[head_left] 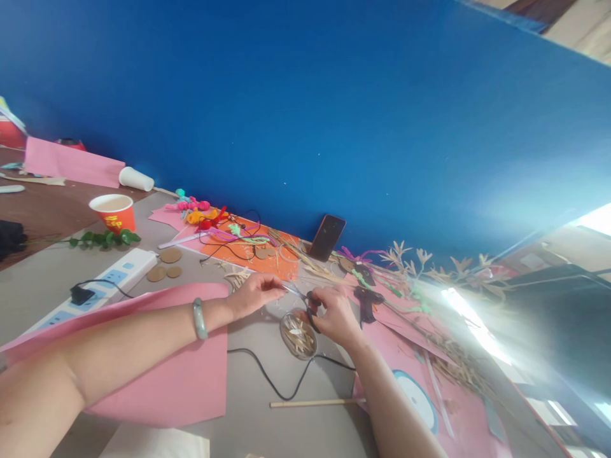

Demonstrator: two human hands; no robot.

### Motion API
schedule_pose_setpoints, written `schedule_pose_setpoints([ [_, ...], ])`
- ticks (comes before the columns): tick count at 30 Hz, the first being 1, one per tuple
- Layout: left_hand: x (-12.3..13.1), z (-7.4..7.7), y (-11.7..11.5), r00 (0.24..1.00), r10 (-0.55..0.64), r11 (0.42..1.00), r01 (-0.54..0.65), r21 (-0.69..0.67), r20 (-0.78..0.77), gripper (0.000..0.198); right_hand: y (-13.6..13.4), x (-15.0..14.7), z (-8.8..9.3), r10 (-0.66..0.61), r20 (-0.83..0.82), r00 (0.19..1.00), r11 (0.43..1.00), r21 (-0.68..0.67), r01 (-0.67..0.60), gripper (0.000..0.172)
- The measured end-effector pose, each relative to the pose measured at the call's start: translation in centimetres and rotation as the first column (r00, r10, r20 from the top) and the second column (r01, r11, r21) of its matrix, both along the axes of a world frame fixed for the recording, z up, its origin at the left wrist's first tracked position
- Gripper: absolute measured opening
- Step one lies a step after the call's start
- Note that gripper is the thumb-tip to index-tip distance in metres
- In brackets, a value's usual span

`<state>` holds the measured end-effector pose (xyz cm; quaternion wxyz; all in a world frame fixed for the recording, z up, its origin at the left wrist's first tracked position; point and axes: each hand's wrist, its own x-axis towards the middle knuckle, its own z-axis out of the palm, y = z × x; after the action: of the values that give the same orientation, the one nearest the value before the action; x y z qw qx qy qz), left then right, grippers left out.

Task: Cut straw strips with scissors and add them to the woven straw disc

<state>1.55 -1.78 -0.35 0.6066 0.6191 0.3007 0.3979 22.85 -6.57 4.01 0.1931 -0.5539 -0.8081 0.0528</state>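
Left arm [143, 337] stretched in from the lower left, left hand [255, 295] closed in a pinch, right arm [389, 394] angled up from below, right hand [337, 316] curled in a grip nearby

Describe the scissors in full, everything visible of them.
The scissors have black, plastic-looking handles and slim, silvery, metal-looking blades. The right hand grips the handles, partly hiding them. They are held above the table, by the small bowl of cut pieces, blades pointing toward the pinched fingers of the left hand; whether the tips touch anything is too small to tell.
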Motion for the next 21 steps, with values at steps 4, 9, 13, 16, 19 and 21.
schedule_pose_setpoints([
  [4, -0.01, -0.23, 0.17, 1.000, 0.011, 0.999, -0.012, -0.033, -0.008, 0.016, -0.02, 0.52, 0.32, -0.022, 0.145, 0.989, 0.996, 0.088, 0.009, 0.024],
  [9, 0.04, -0.56, 0.37, 1.000, 0.020, 0.999, -0.020, -0.026, -0.012, 0.013, -0.07, 0.53, 0.43, -0.030, 0.236, 0.971, 0.993, 0.114, 0.003, 0.027],
  [13, 0.11, -0.84, 0.50, 1.000, 0.022, 1.000, -0.022, -0.015, -0.018, 0.012, -0.06, 0.53, 0.40, -0.038, 0.265, 0.963, 0.992, 0.129, 0.004, 0.029],
  [16, 0.13, -0.81, 0.48, 0.999, 0.030, 0.999, -0.029, 0.025, -0.043, 0.012, -0.03, 0.53, 0.33, -0.055, 0.285, 0.957, 0.990, 0.140, 0.015, 0.026],
  [19, 0.13, -0.61, 0.36, 0.996, 0.049, 0.997, -0.044, 0.064, -0.076, 0.012, 0.00, 0.55, 0.19, -0.066, 0.293, 0.954, 0.988, 0.152, 0.021, 0.021],
  [21, 0.12, -0.53, 0.29, 0.995, 0.053, 0.996, -0.046, 0.078, -0.089, 0.012, 0.03, 0.60, 0.04, -0.077, 0.292, 0.953, 0.985, 0.172, 0.027, 0.020],
])
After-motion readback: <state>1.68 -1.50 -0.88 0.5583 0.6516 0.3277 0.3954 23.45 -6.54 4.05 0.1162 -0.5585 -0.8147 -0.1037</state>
